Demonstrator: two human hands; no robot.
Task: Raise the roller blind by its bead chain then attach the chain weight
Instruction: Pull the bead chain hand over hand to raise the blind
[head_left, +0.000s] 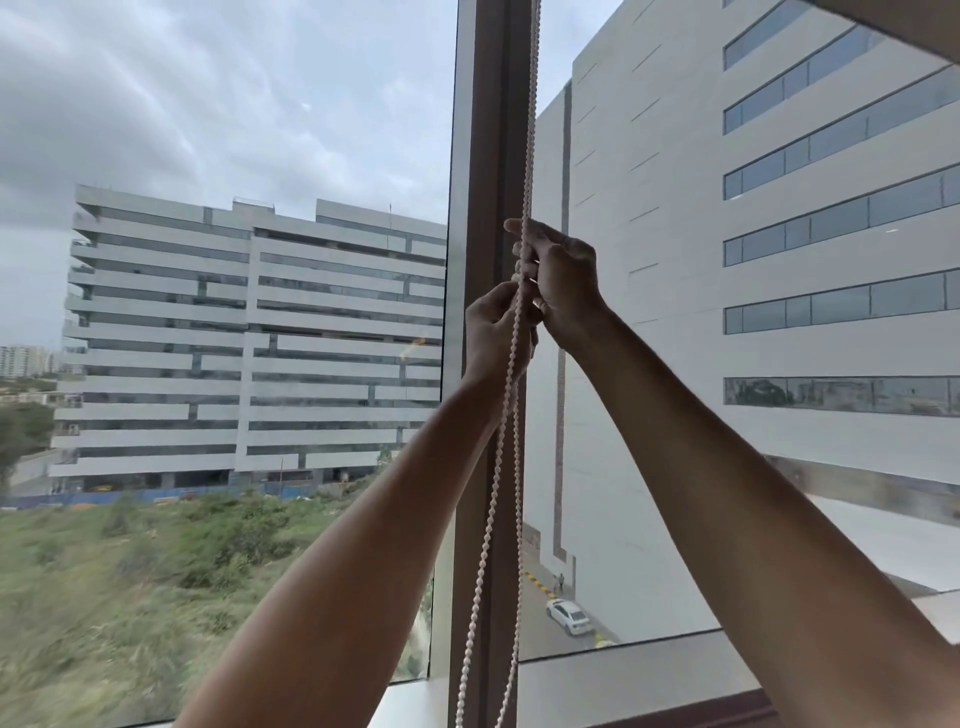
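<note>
From the head view, the bead chain was gripped in front of the window mullion by the closed fingers of the left hand and right hand, the roller blind looked pretty much raised, and no chain weight was spotted yet.

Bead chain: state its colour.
The bead chain is off-white, pale cream, seen best in the head view against the brown window post.

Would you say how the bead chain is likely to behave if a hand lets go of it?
The bead chain is probably floppy: below the hands it hangs in loose curves. It looks light and thin, so it would likely swing. Its beads should give a grip some purchase.
</note>
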